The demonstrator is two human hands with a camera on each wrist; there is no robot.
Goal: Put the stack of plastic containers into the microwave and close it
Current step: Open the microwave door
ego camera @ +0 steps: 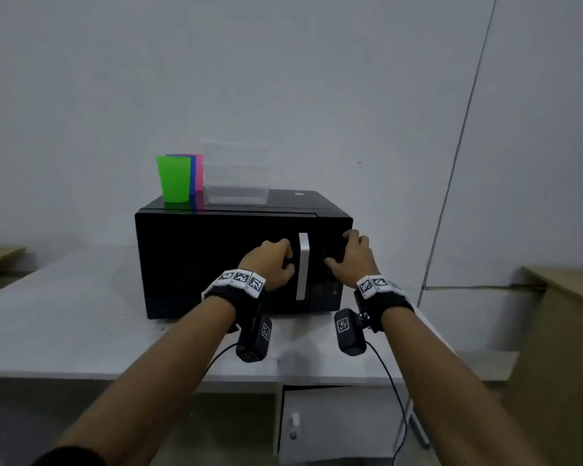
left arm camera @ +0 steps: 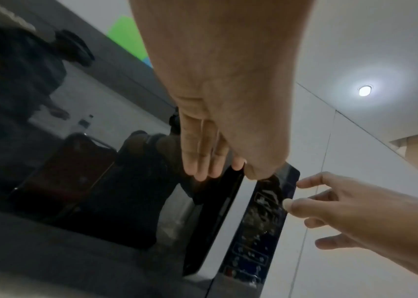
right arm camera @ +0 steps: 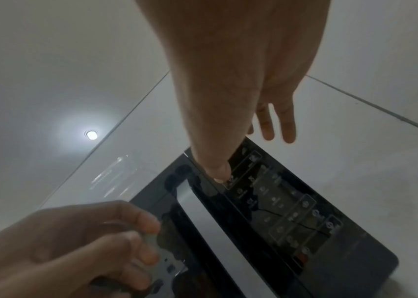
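**Hands Set on Microwave Door as Containers Wait on Top**

A person's two bare forearms reach across the pale grey tabletop [ego camera: 81, 317] toward the glossy black box-shaped microwave [ego camera: 216, 264], its door not yet swung open. The left hand [ego camera: 270, 264] curls its fingers behind the tall silver vertical door handle [ego camera: 302, 267], gripping it. The right hand [ego camera: 352, 258] lies spread and relaxed on the dark control panel [right arm camera: 287, 217], holding nothing, thumb pressed to the panel's face and fingers reaching round the appliance's right edge. Beyond them, on the microwave's roof, stands the clear stack of rectangular plastic containers [ego camera: 236, 176], just beside a row of green, blue and pink plastic cups [ego camera: 179, 178].

The step in hand appears to be opening the door. It is best done with a steady pull straight outward on the handle while the right hand braces the body, so the appliance does not slide or jolt the stack and cups above; the thumb should avoid pressing any button.

The head view alone shows the containers' full position. The left wrist view reveals the left fingers [left arm camera: 200, 157] tucked into the gap behind the handle and reflections in the door glass. The right wrist view shows the thumb's contact with the panel and the printed button outlines, too small to read.
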